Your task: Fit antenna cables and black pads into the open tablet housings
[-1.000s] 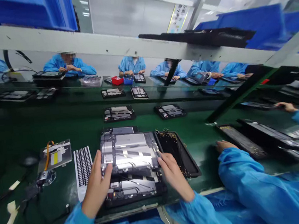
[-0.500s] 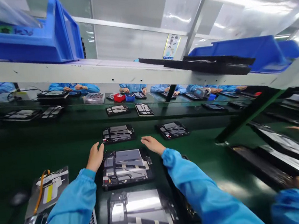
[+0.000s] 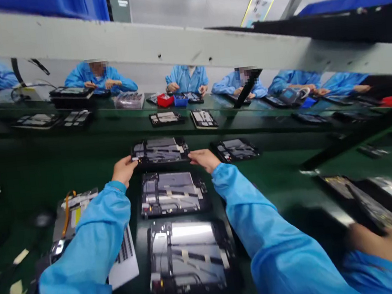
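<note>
The held device [image 3: 161,150], a flat black-framed unit lying face up with its inside showing, is at the far end of a column of three on the green bench [image 3: 277,175]. The left hand [image 3: 123,170] pinches its left end and the right hand [image 3: 205,159] its right end, so the hands are apart with the device between them. Whether it rests fully on the bench or is slightly raised, I cannot tell.

Grey panels, dark strips and pale tabs are in place inside the held device, and no cover is on it. Just nearer than it lies a middle device [image 3: 173,192], and nearer again the closest device [image 3: 189,256]; both are likewise open and fitted with strips and tabs, with neither hand on them. How finished each one is inside cannot be judged from this view.

Just right of the held device is another open device [image 3: 237,148]. Beyond it lie two more, a far left unit [image 3: 166,118] and a far right unit [image 3: 204,118], also uncovered. Nearer and to its left are a marked white sheet [image 3: 126,263], partly under the left sleeve, and a panel with an orange strip [image 3: 61,221]. Well to its right and nearer, a co-worker's hand [image 3: 384,243] is blurred beside a dark tray [image 3: 334,180].
</note>
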{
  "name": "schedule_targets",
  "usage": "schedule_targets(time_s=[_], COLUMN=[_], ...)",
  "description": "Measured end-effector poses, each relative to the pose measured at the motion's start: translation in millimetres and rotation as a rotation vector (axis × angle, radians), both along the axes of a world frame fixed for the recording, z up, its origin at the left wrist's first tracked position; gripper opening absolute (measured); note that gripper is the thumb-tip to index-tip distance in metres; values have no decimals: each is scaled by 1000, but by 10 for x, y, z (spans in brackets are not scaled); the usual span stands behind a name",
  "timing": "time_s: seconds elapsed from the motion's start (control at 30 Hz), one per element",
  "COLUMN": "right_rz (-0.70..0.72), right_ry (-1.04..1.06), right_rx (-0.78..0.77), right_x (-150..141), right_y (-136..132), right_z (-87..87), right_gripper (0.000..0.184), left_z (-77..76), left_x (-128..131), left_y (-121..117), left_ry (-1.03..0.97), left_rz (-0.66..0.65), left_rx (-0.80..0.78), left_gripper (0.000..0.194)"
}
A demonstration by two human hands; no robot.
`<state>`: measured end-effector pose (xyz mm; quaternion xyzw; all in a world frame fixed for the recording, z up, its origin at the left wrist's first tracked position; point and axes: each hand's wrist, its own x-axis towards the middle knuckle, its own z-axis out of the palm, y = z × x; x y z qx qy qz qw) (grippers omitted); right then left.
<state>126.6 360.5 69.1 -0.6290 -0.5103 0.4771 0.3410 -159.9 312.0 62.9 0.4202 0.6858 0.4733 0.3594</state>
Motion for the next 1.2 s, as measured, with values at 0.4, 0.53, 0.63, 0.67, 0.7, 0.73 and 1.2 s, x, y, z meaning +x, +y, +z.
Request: schedule_targets(time_s=[0.4, 0.53, 0.63, 0.67, 0.7, 0.73, 1.2], right_rz=[-235, -185, -153, -133, -84, 0, 1102], right_ry=[-58, -220, -549, -625, -661, -645, -1019], right_rx=[136, 197, 462, 560, 647, 720, 714], right_x=[880, 953, 781, 638, 447, 213, -1852], right_y=[-3694, -3760, -3612, -3551, -3485, -3411, -2625], right_z=[-445, -858, -740, -627, -495, -362, -508], right_gripper=[60, 60, 58, 53, 46, 38, 15], left_z=[-355, -830, -862, -832, -795, -758, -900], left_x=[452, 508, 397, 320, 226, 118, -412], left_y=[-3351, -3490, -3458, -3439, -3415, -3384, -3084], left_ry=[9, -16, 36, 98, 189, 306, 816], left_rz=[-175, -219, -292, -297, -284, -261, -310], left_rx=[79, 63, 122, 146, 168, 188, 129], left_gripper=[58, 53, 50, 47, 42, 39, 57])
